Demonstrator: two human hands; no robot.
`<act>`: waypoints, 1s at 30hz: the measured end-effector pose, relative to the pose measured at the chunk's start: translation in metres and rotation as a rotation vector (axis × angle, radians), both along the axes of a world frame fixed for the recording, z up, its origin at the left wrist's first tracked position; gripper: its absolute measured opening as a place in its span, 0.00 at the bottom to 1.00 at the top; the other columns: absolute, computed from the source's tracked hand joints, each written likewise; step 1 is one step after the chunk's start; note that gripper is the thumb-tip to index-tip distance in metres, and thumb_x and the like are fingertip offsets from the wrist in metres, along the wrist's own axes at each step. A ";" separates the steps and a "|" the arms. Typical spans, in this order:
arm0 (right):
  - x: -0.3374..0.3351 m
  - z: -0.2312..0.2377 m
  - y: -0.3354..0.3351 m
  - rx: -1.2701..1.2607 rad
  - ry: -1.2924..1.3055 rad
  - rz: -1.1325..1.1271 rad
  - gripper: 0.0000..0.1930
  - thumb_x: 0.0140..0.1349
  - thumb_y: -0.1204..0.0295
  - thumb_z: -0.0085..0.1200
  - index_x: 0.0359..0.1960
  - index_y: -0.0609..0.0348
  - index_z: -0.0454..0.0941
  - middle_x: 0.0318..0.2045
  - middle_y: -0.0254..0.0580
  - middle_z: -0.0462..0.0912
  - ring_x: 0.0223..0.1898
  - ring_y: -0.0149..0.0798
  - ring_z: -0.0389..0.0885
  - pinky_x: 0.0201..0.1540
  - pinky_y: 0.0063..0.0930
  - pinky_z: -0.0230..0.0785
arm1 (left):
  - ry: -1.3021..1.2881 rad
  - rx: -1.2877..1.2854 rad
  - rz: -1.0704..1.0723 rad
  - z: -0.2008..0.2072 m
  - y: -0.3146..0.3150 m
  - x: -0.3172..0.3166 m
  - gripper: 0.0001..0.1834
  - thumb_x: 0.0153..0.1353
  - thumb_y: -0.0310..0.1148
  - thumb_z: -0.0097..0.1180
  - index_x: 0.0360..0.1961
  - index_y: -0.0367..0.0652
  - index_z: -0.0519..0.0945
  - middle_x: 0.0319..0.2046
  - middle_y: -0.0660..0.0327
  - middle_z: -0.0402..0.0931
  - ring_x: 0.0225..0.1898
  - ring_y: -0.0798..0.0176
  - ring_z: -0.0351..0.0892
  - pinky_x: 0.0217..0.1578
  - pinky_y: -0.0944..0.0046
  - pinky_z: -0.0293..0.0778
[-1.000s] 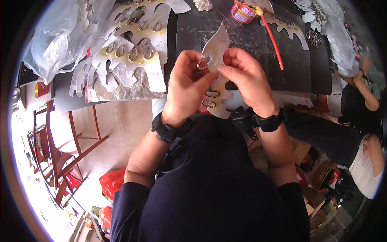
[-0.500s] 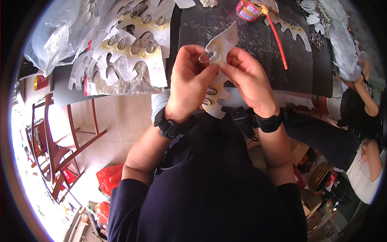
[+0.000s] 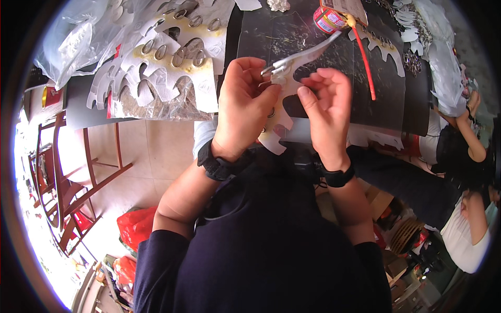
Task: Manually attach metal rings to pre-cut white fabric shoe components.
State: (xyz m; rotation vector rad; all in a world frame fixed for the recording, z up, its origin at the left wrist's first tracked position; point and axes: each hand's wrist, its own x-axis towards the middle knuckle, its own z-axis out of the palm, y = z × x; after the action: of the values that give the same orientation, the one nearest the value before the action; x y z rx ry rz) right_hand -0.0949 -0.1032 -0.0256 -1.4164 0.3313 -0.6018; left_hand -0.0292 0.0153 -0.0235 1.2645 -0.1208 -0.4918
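Note:
A white scalloped sheet (image 3: 282,121) with yellowish glue stains and oval metal rings runs between my hands, above the dark table. My left hand (image 3: 244,107) pinches it at its left edge, close to a metal ring at the fingertips. The sheet's far end is tilted up and slightly blurred. To its right, my right hand (image 3: 329,107) is open, thumb and fingers apart, with nothing between them. Some lower rings are partly hidden behind my left hand.
Similar ringed sheets (image 3: 206,78) overlap at the left beside a clear plastic bag (image 3: 78,47). A red stick (image 3: 365,68) with a yellow tip leans by a pink-labelled tin (image 3: 327,21). Metal rings (image 3: 412,63) lie far right. Another person's arm (image 3: 476,143) shows at the right.
My right hand has let go of the sheet and moved right, its fingers spreading. The sheet's far end has swung to the right. My left hand keeps its hold.

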 end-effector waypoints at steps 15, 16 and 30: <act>0.004 0.013 -0.018 -0.949 0.071 0.133 0.10 0.49 0.84 0.57 0.31 0.60 0.72 0.28 0.41 0.73 0.27 0.45 0.76 0.28 0.33 0.70 | -0.210 0.230 -0.178 0.001 0.000 -0.004 0.25 0.52 0.17 0.55 0.52 0.37 0.65 0.36 0.61 0.75 0.35 0.74 0.74 0.33 0.76 0.71; 0.003 0.015 -0.019 -0.953 0.095 0.170 0.09 0.50 0.83 0.57 0.31 0.60 0.71 0.28 0.42 0.72 0.27 0.45 0.76 0.28 0.34 0.70 | -0.210 0.230 -0.180 0.001 0.000 -0.004 0.25 0.52 0.17 0.55 0.52 0.37 0.65 0.36 0.61 0.75 0.35 0.74 0.74 0.33 0.76 0.71; -0.003 0.015 -0.019 -0.891 0.162 0.273 0.09 0.51 0.83 0.54 0.32 0.62 0.67 0.27 0.45 0.72 0.28 0.49 0.75 0.30 0.37 0.69 | -0.266 0.243 -0.229 0.009 0.005 -0.005 0.24 0.53 0.15 0.53 0.52 0.39 0.67 0.37 0.63 0.76 0.35 0.75 0.74 0.34 0.76 0.70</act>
State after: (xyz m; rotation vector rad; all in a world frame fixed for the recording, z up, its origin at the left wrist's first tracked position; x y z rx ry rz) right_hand -0.0975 -0.1227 -0.0108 -2.3277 -0.0307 -0.4151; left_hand -0.0338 0.0199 -0.0150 1.5611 -0.4444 -0.5436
